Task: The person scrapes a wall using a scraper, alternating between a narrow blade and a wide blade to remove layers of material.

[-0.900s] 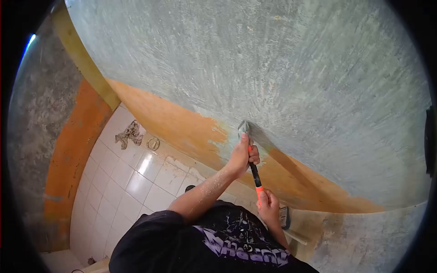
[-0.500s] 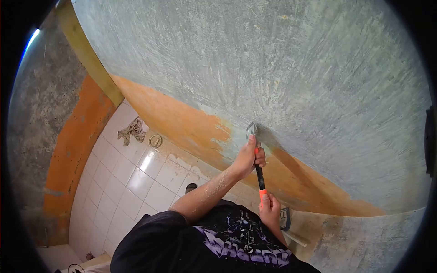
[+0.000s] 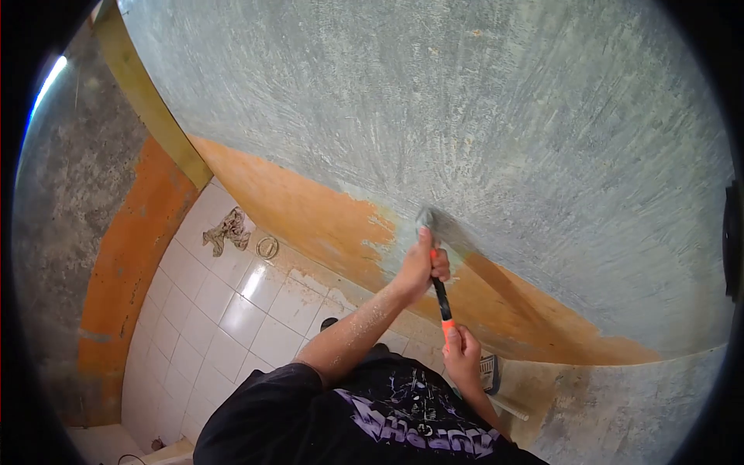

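Both my hands grip one long-handled scraper (image 3: 442,298), which has a black shaft with orange sections. My left hand (image 3: 421,267) is closed around the upper handle, its thumb stretched along the tool toward the head. Lower down, my right hand (image 3: 463,353) wraps the orange end of the handle. The scraper's grey head is blurred and lies at the wall (image 3: 434,139), near the border between the bare grey surface and the orange paint (image 3: 310,194). Pale dust and flakes cling to my left forearm.
On the white tiled floor (image 3: 213,341) lie a crumpled cloth (image 3: 226,231) and a ring, perhaps a tape roll (image 3: 266,247). Debris lines the wall's foot. A dark container (image 3: 489,373) and a pale stick (image 3: 511,408) are beside my right arm. Another part-orange wall (image 3: 116,271) stands left.
The scraper head and my left hand have shifted very slightly, and the head is more blurred now. The view has tilted a little. Both hands keep their grip.
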Tool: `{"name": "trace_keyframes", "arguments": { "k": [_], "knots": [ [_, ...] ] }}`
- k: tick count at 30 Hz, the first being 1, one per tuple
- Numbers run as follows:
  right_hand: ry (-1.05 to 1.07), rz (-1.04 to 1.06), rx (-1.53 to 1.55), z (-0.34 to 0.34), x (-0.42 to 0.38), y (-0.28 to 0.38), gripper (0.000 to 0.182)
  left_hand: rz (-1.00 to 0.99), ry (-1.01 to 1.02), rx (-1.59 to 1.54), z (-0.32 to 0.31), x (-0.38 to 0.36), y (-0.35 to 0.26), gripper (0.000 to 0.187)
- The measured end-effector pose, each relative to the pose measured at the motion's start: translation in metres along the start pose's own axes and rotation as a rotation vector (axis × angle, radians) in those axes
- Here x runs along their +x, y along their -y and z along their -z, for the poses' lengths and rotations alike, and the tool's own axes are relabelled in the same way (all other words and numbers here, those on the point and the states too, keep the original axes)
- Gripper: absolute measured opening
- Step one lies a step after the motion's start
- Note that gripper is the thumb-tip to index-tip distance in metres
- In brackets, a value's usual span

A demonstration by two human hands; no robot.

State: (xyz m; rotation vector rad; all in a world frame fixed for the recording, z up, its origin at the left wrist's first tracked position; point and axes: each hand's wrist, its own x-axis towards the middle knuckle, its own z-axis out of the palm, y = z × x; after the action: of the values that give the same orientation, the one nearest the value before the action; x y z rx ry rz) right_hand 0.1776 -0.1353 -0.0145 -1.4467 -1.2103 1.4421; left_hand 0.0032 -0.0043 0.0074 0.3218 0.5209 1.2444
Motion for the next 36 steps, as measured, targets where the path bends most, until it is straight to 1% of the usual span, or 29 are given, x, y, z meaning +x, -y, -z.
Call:
{"name": "trace_keyframes", "arguments": {
  "k": [2,3,7,10,11,12,13,14,17,19,21,23,25,27,28,29,32,33,34,36],
  "knots": [
    [0.009,0.018,-0.004,-0.014,0.006,0.002,0.029,-0.054,0.028,0.032,0.013,0.002,-0.012,0.055],
    [0.007,0.021,0.048,-0.016,0.005,-0.001,0.029,-0.048,0.042,0.037,0.015,0.002,-0.013,0.055],
    [-0.026,0.045,0.005,-0.011,0.001,0.0,0.029,0.047,-0.009,-0.015,0.005,-0.001,-0.006,0.055],
    [-0.016,0.029,-0.048,-0.014,0.004,0.007,0.029,-0.021,-0.035,-0.014,0.014,0.004,-0.016,0.054],
    [-0.009,0.034,-0.053,-0.022,0.011,0.01,0.029,-0.054,0.021,-0.023,0.022,0.003,-0.023,0.054],
    [0.001,0.042,-0.058,-0.027,0.015,0.009,0.028,-0.047,0.021,-0.024,0.022,0.003,-0.026,0.054],
    [0.026,0.017,0.002,-0.027,0.015,0.003,0.029,-0.043,0.017,-0.025,0.021,0.002,-0.029,0.054],
    [0.01,0.025,-0.008,-0.025,0.011,0.002,0.029,-0.041,0.011,-0.022,0.022,0.0,-0.031,0.054],
    [-0.034,0.026,-0.027,-0.024,0.001,0.006,0.03,0.056,-0.029,-0.034,0.013,0.0,-0.015,0.053],
    [-0.042,-0.013,-0.06,-0.022,0.0,0.013,0.03,0.017,-0.021,-0.025,0.017,0.003,-0.022,0.054],
    [-0.027,0.008,-0.065,-0.041,0.006,0.016,0.029,-0.036,-0.001,-0.024,0.025,-0.002,-0.036,0.054],
    [-0.02,0.024,-0.05,-0.05,0.008,0.009,0.028,-0.026,0.016,-0.016,0.028,-0.002,-0.04,0.055],
    [-0.045,0.034,-0.019,-0.044,0.006,0.006,0.027,-0.018,0.019,-0.024,0.03,-0.002,-0.038,0.056],
    [-0.074,0.009,0.02,-0.034,0.001,0.005,0.027,0.044,0.013,-0.018,0.023,-0.002,-0.024,0.056],
    [-0.064,0.02,-0.018,-0.034,0.005,0.006,0.027,0.066,0.012,-0.02,0.02,-0.001,-0.022,0.056],
    [-0.051,0.031,-0.057,-0.036,0.01,0.01,0.027,0.058,-0.002,-0.023,0.022,-0.002,-0.026,0.056],
    [-0.01,0.059,-0.13,-0.06,0.023,0.021,0.028,-0.115,0.018,-0.048,0.06,0.007,-0.055,0.056],
    [0.012,0.071,-0.149,-0.068,0.026,0.023,0.029,-0.096,-0.011,-0.042,0.06,0.005,-0.063,0.055],
    [-0.012,0.084,-0.138,-0.067,0.023,0.019,0.029,-0.072,-0.016,-0.032,0.059,0.003,-0.061,0.054],
    [-0.061,0.116,-0.112,-0.058,0.016,0.006,0.029,-0.028,-0.023,-0.006,0.05,0.002,-0.046,0.053]
  ]
}}
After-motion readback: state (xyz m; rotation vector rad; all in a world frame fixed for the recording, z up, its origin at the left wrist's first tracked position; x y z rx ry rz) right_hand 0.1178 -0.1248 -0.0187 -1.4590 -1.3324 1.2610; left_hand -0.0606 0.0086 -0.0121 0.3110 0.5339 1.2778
